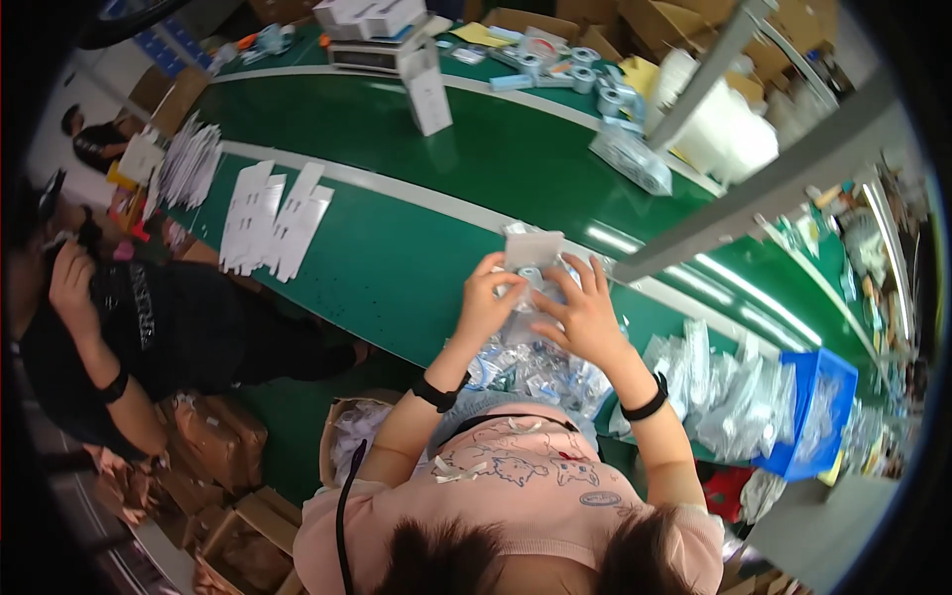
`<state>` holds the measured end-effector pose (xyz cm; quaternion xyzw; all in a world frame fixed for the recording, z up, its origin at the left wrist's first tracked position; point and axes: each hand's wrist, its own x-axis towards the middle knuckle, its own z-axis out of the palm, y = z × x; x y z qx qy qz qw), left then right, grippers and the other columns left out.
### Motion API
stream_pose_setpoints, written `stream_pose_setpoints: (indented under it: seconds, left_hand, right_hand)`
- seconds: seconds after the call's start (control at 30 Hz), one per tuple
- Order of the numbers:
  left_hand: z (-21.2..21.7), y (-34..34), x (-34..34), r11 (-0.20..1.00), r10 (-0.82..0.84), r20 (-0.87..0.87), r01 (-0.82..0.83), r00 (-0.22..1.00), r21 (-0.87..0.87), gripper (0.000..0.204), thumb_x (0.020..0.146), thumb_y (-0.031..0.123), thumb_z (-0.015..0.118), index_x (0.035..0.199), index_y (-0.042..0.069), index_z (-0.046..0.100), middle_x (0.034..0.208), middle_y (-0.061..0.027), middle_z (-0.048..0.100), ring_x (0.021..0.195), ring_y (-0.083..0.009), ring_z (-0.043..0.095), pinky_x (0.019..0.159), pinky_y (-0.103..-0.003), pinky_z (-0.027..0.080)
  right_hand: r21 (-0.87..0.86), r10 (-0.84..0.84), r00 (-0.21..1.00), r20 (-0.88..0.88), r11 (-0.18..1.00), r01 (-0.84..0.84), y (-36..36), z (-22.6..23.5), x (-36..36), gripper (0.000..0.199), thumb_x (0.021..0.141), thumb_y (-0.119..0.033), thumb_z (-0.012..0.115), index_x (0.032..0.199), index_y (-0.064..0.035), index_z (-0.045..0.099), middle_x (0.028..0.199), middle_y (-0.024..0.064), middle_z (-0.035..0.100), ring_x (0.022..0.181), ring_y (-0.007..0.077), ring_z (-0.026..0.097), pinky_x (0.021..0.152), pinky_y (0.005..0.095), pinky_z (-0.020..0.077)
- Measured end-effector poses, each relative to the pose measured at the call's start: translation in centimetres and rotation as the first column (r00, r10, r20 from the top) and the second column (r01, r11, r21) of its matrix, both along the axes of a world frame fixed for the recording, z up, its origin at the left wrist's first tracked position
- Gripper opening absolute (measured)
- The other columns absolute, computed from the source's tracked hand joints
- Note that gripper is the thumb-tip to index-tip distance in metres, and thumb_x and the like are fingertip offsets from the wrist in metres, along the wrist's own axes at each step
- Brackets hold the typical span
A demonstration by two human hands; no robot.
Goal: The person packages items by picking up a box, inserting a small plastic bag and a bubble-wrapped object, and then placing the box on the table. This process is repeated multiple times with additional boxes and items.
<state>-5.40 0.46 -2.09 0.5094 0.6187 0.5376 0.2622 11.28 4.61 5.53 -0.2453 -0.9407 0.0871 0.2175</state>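
Over the near edge of the green bench, both hands meet around a small white carton (pixel 534 250) with a raised flap and clear plastic below it. My left hand (pixel 486 302) is closed in a pinch by the carton's left side, thumb and forefinger at the clear plastic. What lies between those fingertips is too small to make out. My right hand (pixel 585 317) is opposite, its fingers curved and spread apart close to the plastic. A heap of small clear bags (pixel 540 367) with bluish contents lies beneath the hands, against my body.
Flat white cartons (pixel 273 223) lie on the bench to the left. Filled clear bags (pixel 729 392) and a blue bin (pixel 808 412) are at right. A grey post (pixel 754 178) slants across the right side. A co-worker (pixel 149 327) is at left. One white box (pixel 426 94) stands farther back.
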Motion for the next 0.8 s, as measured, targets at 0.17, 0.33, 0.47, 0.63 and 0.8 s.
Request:
stream_pose_setpoints:
  seconds: [0.17,0.33,0.47,0.63,0.8]
  left_hand:
    - [0.2,-0.5,0.3,0.999,0.013,-0.029,-0.012,1.000,0.040,0.009,0.065,0.005,0.065,0.074,0.004,0.063,0.103,-0.0146,0.055,0.087,-0.0276,0.057,0.075,-0.033,0.043]
    - [-0.4,-0.5,-0.1,0.999,-0.043,0.011,0.043,0.999,0.028,0.020,0.066,0.007,0.066,0.085,0.003,0.060,0.106,-0.0144,0.051,0.094,-0.0263,0.054,0.081,-0.034,0.042]
    - [-2.6,-0.4,-1.1,0.976,-0.128,0.120,0.104,0.985,0.190,0.043,0.064,0.010,0.069,0.101,0.004,0.049,0.114,-0.0172,0.044,0.103,-0.0304,0.048,0.085,-0.037,0.040]
    - [-5.0,-0.3,-0.4,0.935,-0.354,0.129,0.345,0.926,0.086,0.068,0.062,0.015,0.072,0.115,0.006,0.032,0.124,-0.0202,0.032,0.114,-0.0361,0.036,0.090,-0.041,0.035]
    - [-2.0,4.9,-0.2,0.954,-0.100,0.100,0.067,0.990,0.291,0.051,0.064,0.017,0.071,0.106,0.005,0.044,0.124,-0.0186,0.032,0.116,-0.0367,0.032,0.093,-0.043,0.032]
  right_hand:
    - [-0.062,-0.015,0.999,0.045,0.998,0.018,-0.7,-2.1,0.2,0.029,0.063,-0.027,0.067,0.087,-0.0112,0.062,0.111,0.0102,0.047,0.116,0.0353,0.032,0.095,0.0558,0.0222]
    - [-0.039,-0.086,0.976,0.201,0.995,0.096,-0.5,-1.9,-0.3,0.031,0.064,-0.025,0.067,0.091,-0.0118,0.061,0.117,0.0109,0.043,0.118,0.0362,0.031,0.095,0.0553,0.0237]
    - [-0.218,0.004,0.997,-0.076,0.976,-0.021,1.0,-4.4,0.4,0.058,0.061,-0.022,0.071,0.113,-0.0138,0.048,0.123,0.0127,0.038,0.119,0.0356,0.030,0.097,0.0516,0.0236]
    - [-0.780,-0.302,0.844,-0.444,0.593,-0.198,1.6,-8.6,0.5,0.093,0.056,-0.011,0.075,0.132,-0.0081,0.021,0.127,0.0133,0.035,0.120,0.0287,0.031,0.099,0.0394,0.0263]
    - [-0.885,-0.433,0.792,-0.430,0.378,-0.274,6.3,-9.2,-2.2,0.090,0.057,-0.004,0.073,0.130,-0.0011,0.021,0.128,0.0115,0.034,0.118,0.0214,0.035,0.097,0.0309,0.0295]
